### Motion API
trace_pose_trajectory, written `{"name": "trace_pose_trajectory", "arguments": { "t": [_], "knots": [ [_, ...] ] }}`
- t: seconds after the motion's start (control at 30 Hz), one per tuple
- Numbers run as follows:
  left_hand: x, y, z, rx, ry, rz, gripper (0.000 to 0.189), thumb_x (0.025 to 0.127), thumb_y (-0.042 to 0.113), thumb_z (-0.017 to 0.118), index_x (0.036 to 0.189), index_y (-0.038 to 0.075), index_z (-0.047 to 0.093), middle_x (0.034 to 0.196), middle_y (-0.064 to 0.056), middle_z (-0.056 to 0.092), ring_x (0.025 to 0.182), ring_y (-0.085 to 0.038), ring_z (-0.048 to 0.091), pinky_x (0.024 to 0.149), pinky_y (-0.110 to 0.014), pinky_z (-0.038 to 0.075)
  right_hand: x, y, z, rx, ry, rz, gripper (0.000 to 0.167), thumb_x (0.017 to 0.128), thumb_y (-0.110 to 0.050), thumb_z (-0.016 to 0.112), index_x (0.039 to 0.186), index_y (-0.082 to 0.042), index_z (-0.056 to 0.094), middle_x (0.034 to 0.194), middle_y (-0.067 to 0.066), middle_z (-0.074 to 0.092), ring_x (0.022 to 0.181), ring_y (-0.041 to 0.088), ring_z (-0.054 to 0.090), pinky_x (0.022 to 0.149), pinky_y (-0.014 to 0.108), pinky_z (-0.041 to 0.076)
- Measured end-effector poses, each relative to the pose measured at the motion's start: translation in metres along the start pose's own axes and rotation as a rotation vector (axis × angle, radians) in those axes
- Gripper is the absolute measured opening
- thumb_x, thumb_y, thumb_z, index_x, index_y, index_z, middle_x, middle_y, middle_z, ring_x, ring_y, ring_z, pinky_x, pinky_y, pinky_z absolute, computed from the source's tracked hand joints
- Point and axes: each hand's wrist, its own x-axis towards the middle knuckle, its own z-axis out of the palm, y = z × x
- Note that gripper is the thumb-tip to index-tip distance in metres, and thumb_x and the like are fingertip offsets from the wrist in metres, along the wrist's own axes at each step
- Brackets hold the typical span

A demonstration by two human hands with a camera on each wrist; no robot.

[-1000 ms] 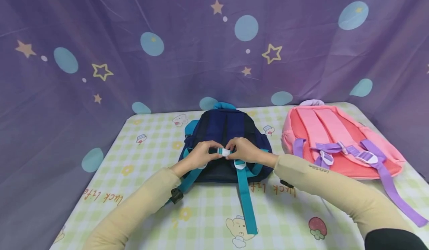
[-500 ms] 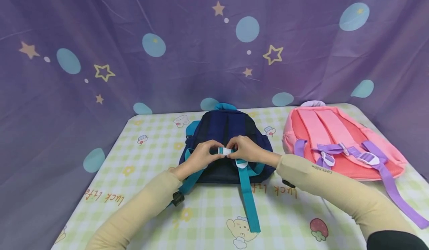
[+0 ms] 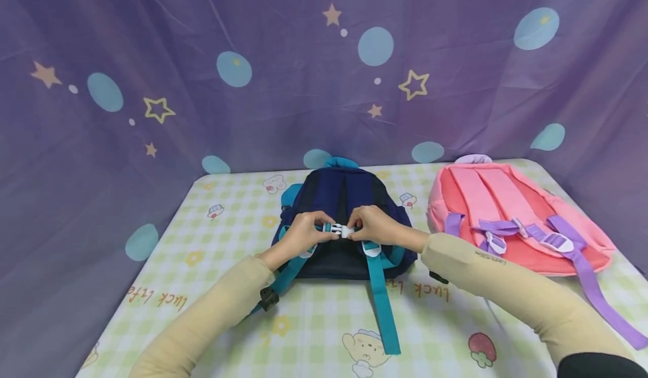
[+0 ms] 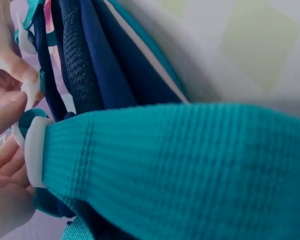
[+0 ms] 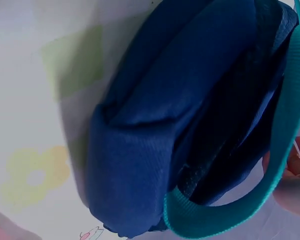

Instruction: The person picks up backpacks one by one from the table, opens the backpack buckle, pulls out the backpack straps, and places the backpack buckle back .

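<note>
A navy backpack [image 3: 331,262] lies straps-up on the table under both hands. Over it, my left hand [image 3: 305,233] pinches the pronged half of a white side-release buckle [image 3: 331,228] on a short teal strap. My right hand [image 3: 373,225] pinches the socket half [image 3: 346,232]. White prongs show between the halves, their tips at the socket's mouth. A teal strap [image 4: 180,160] blocks much of the left wrist view, with fingers at its left edge. The right wrist view shows mainly the navy backpack's side [image 5: 135,165] and a looping teal strap [image 5: 240,220].
To the right lies a pink backpack [image 3: 498,220] with purple straps [image 3: 592,288], one trailing toward the table's right edge. A loose teal strap end [image 3: 385,310] hangs toward the front of the checked tablecloth [image 3: 228,237]. Behind stands a purple curtain [image 3: 283,125] with stars.
The buckle's halves, earlier joined with no prongs visible, have come apart enough to show the prongs. The right hand has shifted slightly right; the loose teal strap end has swung right too.
</note>
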Motion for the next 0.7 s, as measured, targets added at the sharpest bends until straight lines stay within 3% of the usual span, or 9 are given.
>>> {"name": "trace_pose_trajectory", "arguments": {
  "t": [0.3, 0.7],
  "knots": [
    [-0.003, -0.001, -0.004, -0.022, 0.034, -0.028, 0.022, 0.081, 0.009, 0.080, 0.099, 0.001, 0.071, 0.099, -0.012, 0.070, 0.094, -0.029, 0.067, 0.077, -0.034, 0.056, -0.006, 0.003, -0.005, -0.024, -0.014, 0.048, 0.011, 0.080, -0.005, 0.078, 0.089, 0.001, 0.074, 0.083, 0.003, 0.064, 0.074, 0.015, 0.057, 0.064, 0.023, 0.048],
    [-0.004, 0.002, -0.016, -0.031, 0.047, -0.067, 0.024, 0.081, 0.012, 0.081, 0.101, 0.004, 0.069, 0.100, -0.010, 0.069, 0.094, -0.027, 0.064, 0.082, -0.040, 0.054, -0.015, 0.011, -0.006, -0.004, -0.049, 0.084, 0.012, 0.080, -0.004, 0.078, 0.090, 0.001, 0.074, 0.086, 0.003, 0.066, 0.078, 0.016, 0.060, 0.067, 0.023, 0.051]
  ]
}}
